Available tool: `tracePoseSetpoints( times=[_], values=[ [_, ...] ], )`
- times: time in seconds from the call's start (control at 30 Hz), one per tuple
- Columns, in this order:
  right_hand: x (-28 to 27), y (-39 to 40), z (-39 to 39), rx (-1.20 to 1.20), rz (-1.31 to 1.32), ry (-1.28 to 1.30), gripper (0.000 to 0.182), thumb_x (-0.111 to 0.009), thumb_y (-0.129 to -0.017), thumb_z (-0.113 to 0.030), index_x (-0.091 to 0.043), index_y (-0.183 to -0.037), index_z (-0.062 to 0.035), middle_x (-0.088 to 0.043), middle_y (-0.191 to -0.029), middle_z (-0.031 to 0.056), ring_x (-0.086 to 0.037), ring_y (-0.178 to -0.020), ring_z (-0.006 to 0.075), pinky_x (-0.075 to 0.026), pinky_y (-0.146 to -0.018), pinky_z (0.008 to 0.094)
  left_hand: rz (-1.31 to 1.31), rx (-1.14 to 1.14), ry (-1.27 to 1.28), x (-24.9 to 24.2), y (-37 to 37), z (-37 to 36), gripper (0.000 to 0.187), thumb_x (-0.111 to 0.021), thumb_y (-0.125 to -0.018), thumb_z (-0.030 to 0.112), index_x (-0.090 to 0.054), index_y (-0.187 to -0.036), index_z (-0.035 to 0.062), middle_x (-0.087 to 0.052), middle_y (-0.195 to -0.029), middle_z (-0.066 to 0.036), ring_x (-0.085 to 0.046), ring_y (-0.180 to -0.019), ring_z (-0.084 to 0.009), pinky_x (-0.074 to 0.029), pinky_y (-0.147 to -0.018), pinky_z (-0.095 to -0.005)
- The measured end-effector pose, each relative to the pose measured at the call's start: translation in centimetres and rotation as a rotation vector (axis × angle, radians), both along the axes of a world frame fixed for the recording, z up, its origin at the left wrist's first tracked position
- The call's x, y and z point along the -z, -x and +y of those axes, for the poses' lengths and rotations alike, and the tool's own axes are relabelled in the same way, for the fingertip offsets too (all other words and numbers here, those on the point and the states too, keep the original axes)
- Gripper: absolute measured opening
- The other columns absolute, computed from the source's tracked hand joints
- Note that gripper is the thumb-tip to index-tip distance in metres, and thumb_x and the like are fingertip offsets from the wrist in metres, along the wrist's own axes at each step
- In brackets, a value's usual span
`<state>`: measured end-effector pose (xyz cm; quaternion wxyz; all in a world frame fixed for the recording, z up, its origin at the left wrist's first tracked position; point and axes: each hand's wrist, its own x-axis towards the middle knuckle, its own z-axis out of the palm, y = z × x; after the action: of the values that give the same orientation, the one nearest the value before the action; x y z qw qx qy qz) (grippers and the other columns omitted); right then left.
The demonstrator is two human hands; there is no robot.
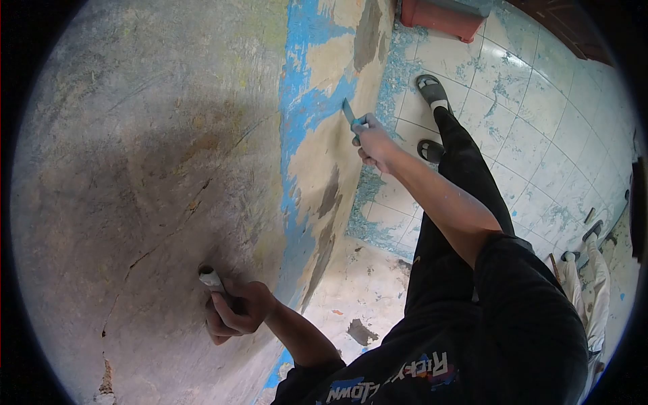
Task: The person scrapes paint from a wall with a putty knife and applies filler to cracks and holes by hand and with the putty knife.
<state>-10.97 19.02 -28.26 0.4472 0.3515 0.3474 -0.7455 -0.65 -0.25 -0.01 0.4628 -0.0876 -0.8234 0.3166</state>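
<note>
My right hand (374,143) is closed around the handle of a scraper (349,113) with a narrow flat blade. Its blade tip lies at the wall, on the edge between a blue paint strip (300,111) and bare beige plaster (317,152). Lower down on the left, my left hand (237,310) is closed around a short, whitish tube (210,278) with a dark hollow end. It is held in front of the grey, rough wall (155,169). What the tube is made of does not show clearly.
Paint flakes litter the white tiled floor (513,128) along the wall's foot. A red plastic object (442,19) stands on it at the top, near a dark brown wooden piece (563,25). At the right edge are another person's light trousers (597,290). Cracks (138,260) cross the wall.
</note>
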Motion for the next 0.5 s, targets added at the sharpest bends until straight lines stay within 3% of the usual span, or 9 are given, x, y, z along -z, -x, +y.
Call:
tracePoseSetpoints(
  times=[0.07,0.27,0.5],
  values=[
    [2.7,0.6,-0.4,0.022,-0.024,-0.02,0.013,-0.048,-0.103,-0.021,-0.039,-0.109,-0.0135,-0.046,-0.076,0.0054,-0.036,-0.049,0.011,-0.025,-0.04,0.0295,0.037,0.01,-0.041,0.2,0.2,0.1,0.023,-0.084,-0.084,0.031,-0.074,-0.097,0.0152,-0.066,-0.092,0.002,-0.051,-0.091,-0.0205,-0.036,-0.079,-0.0399],
    [2.8,0.3,-0.6,-0.003,-0.001,0.018,0.014,-0.047,-0.103,-0.021,-0.038,-0.111,-0.0139,-0.045,-0.077,0.0061,-0.037,-0.05,0.0118,-0.026,-0.04,0.0289,0.056,0.006,-0.045,0.5,0.2,0.0,0.025,-0.083,-0.085,0.034,-0.074,-0.098,0.0154,-0.066,-0.092,0.002,-0.051,-0.089,-0.0209,-0.035,-0.079,-0.0404],
    [7.3,1.1,-1.0,0.021,-0.018,-0.002,0.014,-0.047,-0.102,-0.02,-0.038,-0.112,-0.0147,-0.046,-0.08,0.007,-0.037,-0.05,0.0124,-0.026,-0.04,0.0293,0.041,-0.011,0.006,0.5,0.1,-0.2,0.026,-0.083,-0.086,0.034,-0.073,-0.099,0.0148,-0.066,-0.093,0.001,-0.052,-0.089,-0.0211,-0.036,-0.078,-0.04]
  ],
)
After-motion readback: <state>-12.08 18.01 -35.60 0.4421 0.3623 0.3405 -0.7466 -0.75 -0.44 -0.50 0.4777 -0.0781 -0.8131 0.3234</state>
